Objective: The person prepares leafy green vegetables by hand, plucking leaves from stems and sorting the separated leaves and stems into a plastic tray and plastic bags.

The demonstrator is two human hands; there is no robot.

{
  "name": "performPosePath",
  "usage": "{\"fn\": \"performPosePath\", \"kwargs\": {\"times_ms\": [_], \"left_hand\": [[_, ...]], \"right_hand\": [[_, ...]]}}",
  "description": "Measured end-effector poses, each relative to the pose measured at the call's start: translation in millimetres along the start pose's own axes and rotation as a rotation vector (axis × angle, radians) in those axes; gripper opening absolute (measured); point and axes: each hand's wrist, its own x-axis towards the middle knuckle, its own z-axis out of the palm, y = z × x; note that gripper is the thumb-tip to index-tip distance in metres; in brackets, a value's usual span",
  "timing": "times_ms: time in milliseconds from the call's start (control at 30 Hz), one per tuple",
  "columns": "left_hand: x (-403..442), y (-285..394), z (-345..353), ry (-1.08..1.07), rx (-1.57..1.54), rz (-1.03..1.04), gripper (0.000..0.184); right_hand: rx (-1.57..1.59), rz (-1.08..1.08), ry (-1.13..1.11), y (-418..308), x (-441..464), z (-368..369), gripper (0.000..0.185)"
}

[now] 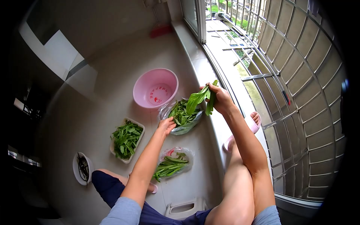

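My right hand [220,98] is raised above the window-side ledge, its fingers closed round a small bunch of leafy greens [195,100]. Below and left of it, a clear plastic bag [184,130] stands on the floor, full of more leafy greens [180,113]. My left hand [167,126] is at the bag's left rim, fingers bent against the edge and the leaves; the grip appears closed on the bag, though the fingertips are partly hidden. Nearer to me lies a second plastic bag [190,159] with long green stems [170,166] spilling out to the left.
A pink basin [139,88] stands behind the bag. To the left are a rectangular tray [139,141] of leaves and a white bowl [90,165] with dark strips. A pale plastic stool [183,208] is before me. Window bars [279,77] rise on the right.
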Motion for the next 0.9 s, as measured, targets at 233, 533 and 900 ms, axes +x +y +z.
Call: {"fn": "performPosePath", "kwargs": {"times_ms": [233, 533, 900], "left_hand": [[-47.0, -27.4, -6.5, -0.054, 0.503, 0.341, 0.045], [-164.9, -12.1, 20.4, -0.536, 0.114, 0.512, 0.029], [-196.0, -16.9, 39.0, -0.509, -0.215, 0.404, 0.023]], "right_hand": [[0.266, 0.108, 0.029, -8.0, -1.7, 8.0, 0.038], [0.247, 0.255, 0.001, 17.2, -15.9, 39.7, 0.037], [0.142, 0.367, -0.085, 40.8, -50.0, 76.4, 0.038]]}}
